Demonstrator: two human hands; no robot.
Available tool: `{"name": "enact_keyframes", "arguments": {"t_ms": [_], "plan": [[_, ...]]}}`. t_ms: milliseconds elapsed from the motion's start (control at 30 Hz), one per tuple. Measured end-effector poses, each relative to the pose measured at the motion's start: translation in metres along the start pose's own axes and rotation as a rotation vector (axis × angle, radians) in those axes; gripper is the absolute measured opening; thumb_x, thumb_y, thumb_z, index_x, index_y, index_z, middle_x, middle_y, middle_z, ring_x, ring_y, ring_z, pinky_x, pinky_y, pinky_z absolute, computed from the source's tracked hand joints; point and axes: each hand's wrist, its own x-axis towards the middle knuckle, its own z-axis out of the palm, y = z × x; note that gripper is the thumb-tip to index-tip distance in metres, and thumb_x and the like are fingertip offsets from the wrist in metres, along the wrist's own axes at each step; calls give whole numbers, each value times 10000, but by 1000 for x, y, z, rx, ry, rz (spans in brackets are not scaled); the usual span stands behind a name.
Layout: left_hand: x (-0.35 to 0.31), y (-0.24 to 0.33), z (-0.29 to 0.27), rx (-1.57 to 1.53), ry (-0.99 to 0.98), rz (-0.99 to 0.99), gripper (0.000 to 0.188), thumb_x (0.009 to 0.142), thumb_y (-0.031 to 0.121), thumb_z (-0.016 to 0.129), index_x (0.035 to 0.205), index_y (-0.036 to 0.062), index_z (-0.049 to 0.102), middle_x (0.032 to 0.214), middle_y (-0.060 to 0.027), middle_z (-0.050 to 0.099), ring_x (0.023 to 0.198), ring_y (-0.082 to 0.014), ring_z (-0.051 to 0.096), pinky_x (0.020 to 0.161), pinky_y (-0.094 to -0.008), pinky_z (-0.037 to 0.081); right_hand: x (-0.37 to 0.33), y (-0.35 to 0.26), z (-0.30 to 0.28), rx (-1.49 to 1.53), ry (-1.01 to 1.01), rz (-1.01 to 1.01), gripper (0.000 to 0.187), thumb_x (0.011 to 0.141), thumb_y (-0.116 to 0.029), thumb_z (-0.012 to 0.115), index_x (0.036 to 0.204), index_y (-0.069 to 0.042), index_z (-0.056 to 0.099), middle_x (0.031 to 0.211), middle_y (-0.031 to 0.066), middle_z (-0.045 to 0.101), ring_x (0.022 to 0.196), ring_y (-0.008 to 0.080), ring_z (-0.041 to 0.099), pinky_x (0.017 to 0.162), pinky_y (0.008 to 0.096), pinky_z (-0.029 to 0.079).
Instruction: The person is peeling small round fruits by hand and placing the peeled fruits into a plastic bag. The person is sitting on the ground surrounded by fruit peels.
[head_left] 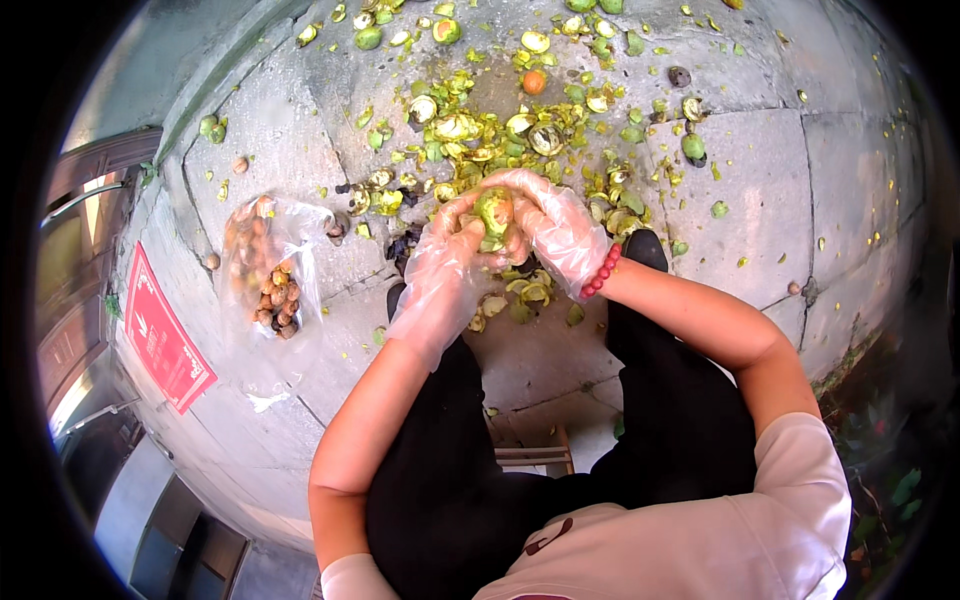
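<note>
A green-husked walnut (pixel 493 212) with part of its husk gone sits between my hands, above the ground in front of my knees. My left hand (pixel 445 262), in a clear plastic glove, grips it from the left with the thumb on its near side. From the right, my right hand (pixel 562 232), gloved likewise, curls its fingers around it. A red bead bracelet (pixel 602 270) circles my right wrist. The fingers partly cover the walnut, and any tool inside the right hand would be hidden.
Peeled husk pieces (pixel 460 128) litter the paving beyond my hands, with several walnuts among them. To the left stands a clear plastic bag (pixel 305 235) of brown shelled-out walnuts (pixel 278 298). A red mat (pixel 165 335) lies farther left. Plants (pixel 905 490) grow at the lower right.
</note>
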Motion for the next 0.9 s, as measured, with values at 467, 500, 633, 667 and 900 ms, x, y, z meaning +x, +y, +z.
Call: {"name": "enact_keyframes", "arguments": {"t_ms": [467,500,633,667,900], "plan": [[10,-25,8,-254,76,-107,534,963,473,473,1391,173,360,1205,-25,510,980,-144,505,746,-342,508,-1,-15,-3,-486,-2,-96,315,958,-153,459,1251,-50,508,1054,177,636,999,322,623,892,396,476],[11,-29,10,-251,129,-95,542,974,477,459,1409,174,345,1224,-29,499,989,-148,502,751,-361,524,0,-16,-3,-501,-20,-112,315,951,-137,450,1250,-56,509,1056,178,635,1001,322,625,891,394,478],[5,-29,5,-112,108,-81,541,1017,462,396,1459,170,290,1267,-50,463,1025,-177,496,780,-435,566,7,-11,-3,-552,-103,-265,359,902,-70,431,1256,-72,493,1064,197,630,1006,356,627,880,407,487],[3,-27,4,-80,93,-86,536,1026,453,382,1467,167,279,1268,-55,459,1030,-185,498,787,-447,573,8,-9,-4,-577,-128,-290,376,887,-55,429,1258,-75,487,1068,203,628,1007,367,626,877,412,489],[6,-46,-5,291,125,-39,420,1005,206,460,1406,90,414,1012,-49,588,851,-154,575,723,-340,564,13,-3,-4,-631,-207,-148,449,822,1,420,1262,-76,470,1086,219,616,1025,391,615,881,431,483]]}}
